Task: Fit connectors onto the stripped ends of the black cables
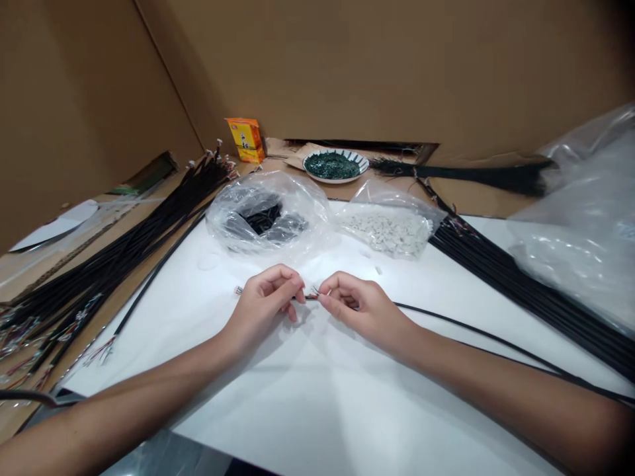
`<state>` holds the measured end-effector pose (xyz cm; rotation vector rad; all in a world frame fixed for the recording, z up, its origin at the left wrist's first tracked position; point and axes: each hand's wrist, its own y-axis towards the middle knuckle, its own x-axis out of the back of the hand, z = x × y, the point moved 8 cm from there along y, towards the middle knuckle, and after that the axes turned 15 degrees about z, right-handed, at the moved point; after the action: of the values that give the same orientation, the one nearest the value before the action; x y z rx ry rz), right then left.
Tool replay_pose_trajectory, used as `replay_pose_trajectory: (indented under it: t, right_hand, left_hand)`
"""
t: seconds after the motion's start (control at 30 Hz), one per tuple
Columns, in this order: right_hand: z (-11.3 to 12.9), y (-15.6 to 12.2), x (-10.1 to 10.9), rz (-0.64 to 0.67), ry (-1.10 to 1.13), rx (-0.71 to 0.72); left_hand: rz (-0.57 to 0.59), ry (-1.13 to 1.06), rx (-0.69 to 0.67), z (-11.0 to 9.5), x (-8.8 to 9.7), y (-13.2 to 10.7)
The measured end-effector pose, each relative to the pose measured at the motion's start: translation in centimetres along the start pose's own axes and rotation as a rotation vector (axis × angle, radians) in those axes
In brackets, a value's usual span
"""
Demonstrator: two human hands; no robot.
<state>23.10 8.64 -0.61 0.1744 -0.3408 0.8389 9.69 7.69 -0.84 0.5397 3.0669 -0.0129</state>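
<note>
Over the white board, my two hands meet at the end of a thin black cable (446,317). My right hand (354,301) is closed in a pinch on the cable, with fine stripped wires (314,295) at its fingertips. The cable runs out from behind that hand to the right edge. My left hand (275,294) has its fingers curled and closed around the thin coloured wires; its grip is partly hidden. A small white connector (239,291) pokes out on the left of this hand. Behind both hands lie a bag of black sleeves (262,218) and a bag of small white connectors (389,228).
Bundles of black cables lie at the left (124,251) and right (526,291). At the back are a plate of dark green stuff (333,165), an orange-yellow box (247,140) and a black bristly bundle (476,174). Cardboard walls (347,66) enclose the space; a plastic bag (590,225) sits right.
</note>
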Motion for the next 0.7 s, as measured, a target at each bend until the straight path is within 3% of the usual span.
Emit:
replay_pose_trajectory:
  t: [0.2,0.43,0.7]
  right_hand:
    - [-0.6,0.2,-0.1,-0.013,0.107,-0.059]
    - [-0.5,0.4,0.0,-0.04,0.053,-0.037]
    - [-1.0,0.3,0.1,-0.069,0.005,-0.066]
  left_hand:
    - [-0.037,0.062,-0.077,-1.0,0.2,-0.9]
    - [-0.135,0.157,-0.149,-1.6,0.1,-2.3]
    - [-0.128,0.211,0.001,-0.6,-0.1,-2.3]
